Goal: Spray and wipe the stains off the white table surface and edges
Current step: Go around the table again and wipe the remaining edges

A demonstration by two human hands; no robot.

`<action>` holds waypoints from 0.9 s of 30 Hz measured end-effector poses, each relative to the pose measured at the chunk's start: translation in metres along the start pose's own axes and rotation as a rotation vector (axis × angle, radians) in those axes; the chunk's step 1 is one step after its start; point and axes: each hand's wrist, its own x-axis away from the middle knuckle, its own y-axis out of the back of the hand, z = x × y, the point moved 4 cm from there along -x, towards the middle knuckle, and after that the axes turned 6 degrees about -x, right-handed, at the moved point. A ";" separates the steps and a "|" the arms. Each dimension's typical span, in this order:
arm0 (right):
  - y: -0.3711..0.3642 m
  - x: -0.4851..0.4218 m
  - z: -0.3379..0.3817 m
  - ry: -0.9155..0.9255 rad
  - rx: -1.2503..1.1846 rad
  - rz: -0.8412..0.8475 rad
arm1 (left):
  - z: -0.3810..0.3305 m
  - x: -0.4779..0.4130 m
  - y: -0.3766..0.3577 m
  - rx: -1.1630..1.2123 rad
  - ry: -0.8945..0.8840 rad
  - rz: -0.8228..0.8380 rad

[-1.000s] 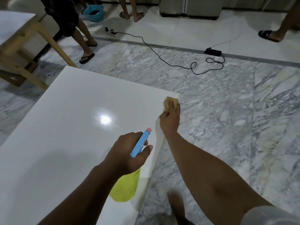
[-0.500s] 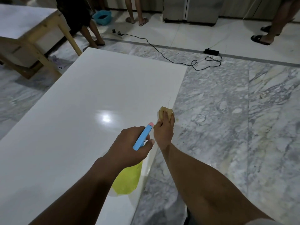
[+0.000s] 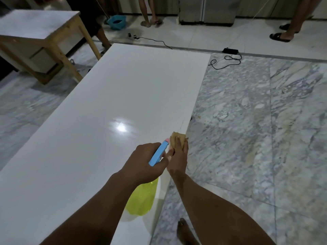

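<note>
- Stands barefoot, one foot (image 3: 184,230) on the marble floor just off the near right edge of the table (image 3: 106,103).
- Grips a spray bottle (image 3: 141,198) in the left hand (image 3: 146,161): fingers curled round the blue head, yellow body hanging over the table's right edge, nozzle pointing along that edge toward the cloth. No mist or wet patch to be made out.
- Holds a tan cloth (image 3: 175,137) in the right hand (image 3: 177,156), fingers bent over it, pressing it onto the table's right edge where top meets side. Cannot tell where the thumb lies.
- Looks like wiping in progress, roughly midway along the table's right edge, with the bottle kept ready for another squirt.
- Shows a thin brownish streak (image 3: 181,125) on the table's right edge just beyond the cloth, probably the next mark to rub away.
- Shows no other stain on the table's top: glossy white, with a lamp reflection near the middle. Dim light, though, so faint marks may go unseen.
- Leaves, as a judgement, the far stretch of the right edge plus the far and left edges of the table to be gone over. Side faces mostly hidden from here, so no telling how clean.
- Past the table's far end: a black cable (image 3: 224,62) on the floor, a wooden table (image 3: 44,27) off the far left corner, a blue basin (image 3: 116,22), and bystanders' legs. Nothing there belonging to the job.
</note>
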 end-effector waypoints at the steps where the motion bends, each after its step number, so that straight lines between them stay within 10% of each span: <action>1: -0.001 0.007 -0.002 0.008 0.008 0.011 | 0.001 0.008 0.000 -0.001 0.001 -0.013; 27: -0.053 0.381 -0.068 -0.049 -0.039 0.022 | 0.128 0.429 -0.016 0.117 0.271 -0.181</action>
